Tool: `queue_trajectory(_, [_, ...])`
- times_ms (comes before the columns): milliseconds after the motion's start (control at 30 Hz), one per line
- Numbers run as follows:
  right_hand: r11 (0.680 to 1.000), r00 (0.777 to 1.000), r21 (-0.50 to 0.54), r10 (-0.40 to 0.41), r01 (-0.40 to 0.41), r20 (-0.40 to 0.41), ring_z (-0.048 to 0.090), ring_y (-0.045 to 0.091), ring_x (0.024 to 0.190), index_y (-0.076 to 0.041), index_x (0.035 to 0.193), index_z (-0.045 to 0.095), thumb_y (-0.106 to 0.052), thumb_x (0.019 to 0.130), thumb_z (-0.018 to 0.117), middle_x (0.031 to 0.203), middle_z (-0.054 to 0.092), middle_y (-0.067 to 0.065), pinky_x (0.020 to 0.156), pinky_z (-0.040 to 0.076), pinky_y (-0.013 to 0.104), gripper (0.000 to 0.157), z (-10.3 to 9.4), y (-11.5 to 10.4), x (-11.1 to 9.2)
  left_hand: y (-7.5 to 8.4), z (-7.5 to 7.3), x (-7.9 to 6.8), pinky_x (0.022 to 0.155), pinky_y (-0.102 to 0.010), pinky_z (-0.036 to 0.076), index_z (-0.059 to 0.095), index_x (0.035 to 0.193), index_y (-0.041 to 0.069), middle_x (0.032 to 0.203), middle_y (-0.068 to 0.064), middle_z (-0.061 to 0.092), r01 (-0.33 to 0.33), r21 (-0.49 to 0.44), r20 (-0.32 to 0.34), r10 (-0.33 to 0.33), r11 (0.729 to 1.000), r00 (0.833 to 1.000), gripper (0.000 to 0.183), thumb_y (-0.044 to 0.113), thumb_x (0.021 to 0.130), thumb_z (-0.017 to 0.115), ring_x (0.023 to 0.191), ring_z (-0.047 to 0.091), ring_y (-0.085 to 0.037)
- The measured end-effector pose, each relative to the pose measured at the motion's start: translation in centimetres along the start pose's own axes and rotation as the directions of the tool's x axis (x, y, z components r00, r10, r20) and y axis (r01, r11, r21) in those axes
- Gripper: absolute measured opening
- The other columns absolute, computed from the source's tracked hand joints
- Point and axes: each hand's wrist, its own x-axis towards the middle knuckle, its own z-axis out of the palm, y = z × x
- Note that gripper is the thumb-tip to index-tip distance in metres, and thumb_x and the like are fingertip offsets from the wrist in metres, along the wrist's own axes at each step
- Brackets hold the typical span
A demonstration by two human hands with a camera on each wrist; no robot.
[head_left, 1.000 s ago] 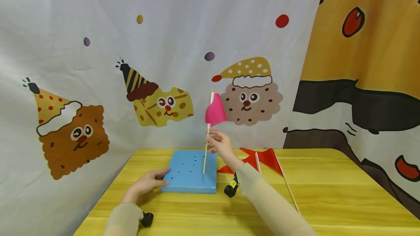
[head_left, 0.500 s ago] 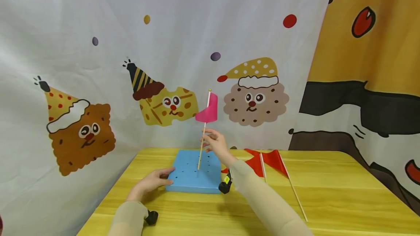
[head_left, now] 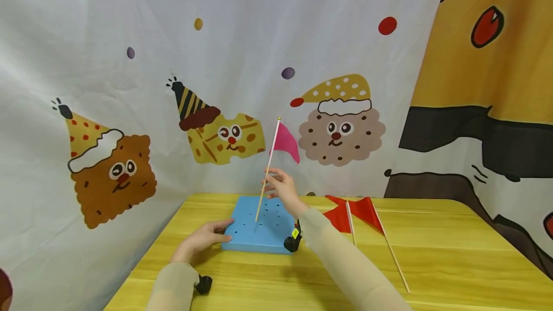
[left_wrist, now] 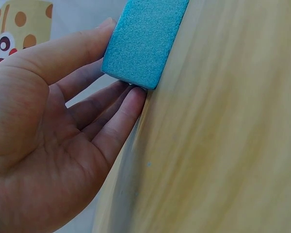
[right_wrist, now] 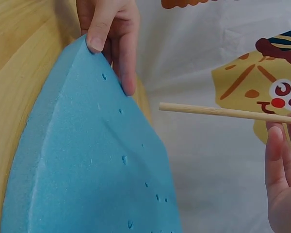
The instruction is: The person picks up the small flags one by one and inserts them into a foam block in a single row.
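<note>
My right hand point(head_left: 281, 187) pinches the wooden stick of a small pink flag point(head_left: 285, 143) between thumb and fingers. The flag stands slightly tilted, its cloth up top and leaning right. In the right wrist view the bare lower end of the stick point(right_wrist: 184, 108) is apart from the blue foam board point(right_wrist: 87, 160), which has several small holes in its top. My left hand point(head_left: 205, 239) holds the board's left edge near the front corner. Its thumb point(right_wrist: 97, 41) lies on top and the other fingers are along the side, as the left wrist view point(left_wrist: 63, 107) also shows.
Red flags point(head_left: 339, 217) on sticks lie on the wooden table point(head_left: 449, 253) right of the board, partly behind my right forearm. A printed cloth backdrop point(head_left: 242, 37) hangs behind the table. Black wrist cameras point(head_left: 204, 284) sit under both wrists.
The pink flag, in my right hand, has shifted left over the board, and its stick leans more. Its cloth has swung to the right. My left hand stays at the board's edge.
</note>
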Motion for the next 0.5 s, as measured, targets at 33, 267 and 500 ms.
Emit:
queue_trajectory(33, [1.0,1.0,-0.002,0.003,-0.003,-0.004,0.069,0.024,0.076,-0.01,0.123,0.063,-0.019,0.099,0.059,0.11,0.06,0.033,0.057,0.056,0.029,0.026,0.1,0.0,0.1,0.0,0.0,0.0,0.105,-0.056,0.034,0.04,0.148,0.003,0.15,-0.026,0.034,0.003,-0.006,0.0,-0.003,1.0,1.0,0.063,0.021,0.094,0.066,0.135,0.032,-0.046])
queue_trajectory(267, [0.999,0.996,-0.028,0.019,-0.021,-0.085,0.067,0.042,0.087,-0.012,0.12,0.064,-0.014,0.099,0.058,0.106,0.066,0.024,0.055,0.055,0.028,0.023,0.6,0.2,0.9,-0.1,-0.1,0.2,0.104,-0.053,0.037,0.039,0.148,0.003,0.15,-0.026,0.033,-0.001,-0.029,0.0,0.001,1.0,1.0,0.063,0.021,0.094,0.066,0.135,0.033,-0.045])
queue_trajectory(500, [0.999,0.994,-0.048,0.014,-0.019,-0.109,0.066,0.044,0.091,-0.008,0.12,0.063,-0.013,0.099,0.058,0.11,0.065,0.027,0.062,0.058,0.035,0.022,1.3,0.2,1.2,-0.2,-0.1,0.0,0.101,-0.052,0.041,0.038,0.148,-0.001,0.149,-0.028,0.034,-0.025,-0.029,0.012,0.025,0.999,1.0,0.063,0.019,0.095,0.065,0.132,0.036,-0.046])
